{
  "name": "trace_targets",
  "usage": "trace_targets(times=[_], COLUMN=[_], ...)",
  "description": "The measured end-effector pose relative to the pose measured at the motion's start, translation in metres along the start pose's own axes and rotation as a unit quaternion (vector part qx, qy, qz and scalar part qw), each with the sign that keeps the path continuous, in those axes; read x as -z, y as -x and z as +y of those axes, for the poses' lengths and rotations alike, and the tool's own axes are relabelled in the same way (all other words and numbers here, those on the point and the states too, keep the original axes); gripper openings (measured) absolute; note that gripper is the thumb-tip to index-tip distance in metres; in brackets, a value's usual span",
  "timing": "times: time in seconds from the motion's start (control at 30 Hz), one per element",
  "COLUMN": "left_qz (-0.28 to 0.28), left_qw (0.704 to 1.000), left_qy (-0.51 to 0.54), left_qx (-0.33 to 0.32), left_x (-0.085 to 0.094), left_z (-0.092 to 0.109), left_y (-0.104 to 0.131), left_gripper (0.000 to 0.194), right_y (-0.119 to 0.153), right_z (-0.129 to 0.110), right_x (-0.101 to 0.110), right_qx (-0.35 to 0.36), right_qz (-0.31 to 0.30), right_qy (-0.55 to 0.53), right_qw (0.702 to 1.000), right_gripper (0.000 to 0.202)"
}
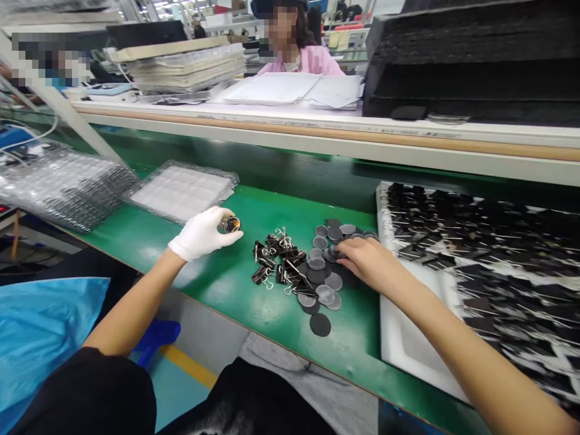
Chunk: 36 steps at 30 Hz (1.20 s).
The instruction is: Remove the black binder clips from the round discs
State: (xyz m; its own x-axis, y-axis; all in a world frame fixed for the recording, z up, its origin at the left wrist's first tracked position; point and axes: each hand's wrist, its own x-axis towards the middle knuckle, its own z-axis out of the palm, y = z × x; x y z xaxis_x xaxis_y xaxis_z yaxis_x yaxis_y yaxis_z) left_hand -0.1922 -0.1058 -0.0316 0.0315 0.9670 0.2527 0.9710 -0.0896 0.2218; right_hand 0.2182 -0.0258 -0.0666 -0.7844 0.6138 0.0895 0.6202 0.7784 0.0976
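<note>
My left hand (203,234), in a white glove, holds a small round metal part (231,225) between thumb and fingers above the green table. My bare right hand (368,261) reaches into a pile of thin black and translucent discs (321,275), its fingers bent around a disc at the pile's upper right; the fingertips are partly hidden. Between my hands lies a heap of black binder clips (278,260) with silver handles. One black disc (320,325) lies nearest the table's front edge.
A white tray (410,329) of clipped black parts stands at the right. Clear plastic trays (67,184) are stacked at the left, beside a tray with white lining (183,190). A shelf (317,136) crosses behind, with papers and black foam. A person in pink (317,60) sits beyond.
</note>
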Motion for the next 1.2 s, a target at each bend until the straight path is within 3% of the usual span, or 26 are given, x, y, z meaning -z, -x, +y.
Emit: trace_targets(times=[0.1, 0.23, 0.37, 0.43, 0.5, 0.6, 0.87, 0.93, 1.0, 1.07, 1.1, 1.2], left_qz=[-0.03, -0.119, -0.194, -0.201, -0.185, -0.152, -0.156, -0.162, -0.164, -0.149, -0.138, -0.133], left_qw=[0.998, 0.973, 0.931, 0.923, 0.921, 0.919, 0.92, 0.919, 0.919, 0.92, 0.919, 0.901], left_qy=[0.036, -0.04, -0.095, -0.103, -0.11, -0.102, -0.065, -0.069, -0.07, -0.062, -0.054, -0.021], left_qx=[-0.037, -0.191, -0.294, -0.311, -0.324, -0.349, -0.353, -0.352, -0.351, -0.357, -0.366, -0.412], left_x=[0.007, 0.007, 0.0, -0.005, -0.011, -0.018, -0.021, -0.022, -0.023, -0.026, -0.027, -0.028], left_z=[0.053, 0.124, 0.168, 0.177, 0.18, 0.181, 0.186, 0.186, 0.186, 0.187, 0.188, 0.19], left_y=[-0.031, -0.07, -0.097, -0.105, -0.109, -0.112, -0.112, -0.112, -0.111, -0.11, -0.11, -0.111], left_gripper=[0.058, 0.048, 0.039, 0.038, 0.036, 0.038, 0.035, 0.035, 0.034, 0.034, 0.033, 0.031], right_y=[-0.004, -0.006, -0.001, 0.004, 0.01, 0.014, 0.011, 0.009, 0.007, 0.004, 0.002, -0.003], right_z=[0.007, 0.011, 0.011, 0.008, 0.003, -0.008, -0.02, -0.023, -0.028, -0.035, -0.038, -0.045], right_x=[0.0, -0.002, 0.002, 0.007, 0.012, 0.017, 0.006, 0.005, 0.007, 0.011, 0.014, 0.02], right_qx=[-0.01, -0.028, -0.04, -0.077, -0.12, -0.106, 0.0, 0.003, -0.043, -0.143, -0.199, -0.307], right_qz=[-0.01, -0.019, 0.007, 0.084, 0.212, 0.349, 0.332, 0.32, 0.316, 0.325, 0.32, 0.217], right_qy=[-0.066, -0.108, -0.128, -0.135, -0.161, -0.198, -0.15, -0.167, -0.212, -0.324, -0.41, -0.671], right_qw=[0.998, 0.994, 0.991, 0.984, 0.956, 0.91, 0.931, 0.933, 0.924, 0.877, 0.831, 0.639], right_gripper=[0.026, 0.038, 0.033, 0.031, 0.029, 0.026, 0.037, 0.037, 0.034, 0.026, 0.025, 0.047])
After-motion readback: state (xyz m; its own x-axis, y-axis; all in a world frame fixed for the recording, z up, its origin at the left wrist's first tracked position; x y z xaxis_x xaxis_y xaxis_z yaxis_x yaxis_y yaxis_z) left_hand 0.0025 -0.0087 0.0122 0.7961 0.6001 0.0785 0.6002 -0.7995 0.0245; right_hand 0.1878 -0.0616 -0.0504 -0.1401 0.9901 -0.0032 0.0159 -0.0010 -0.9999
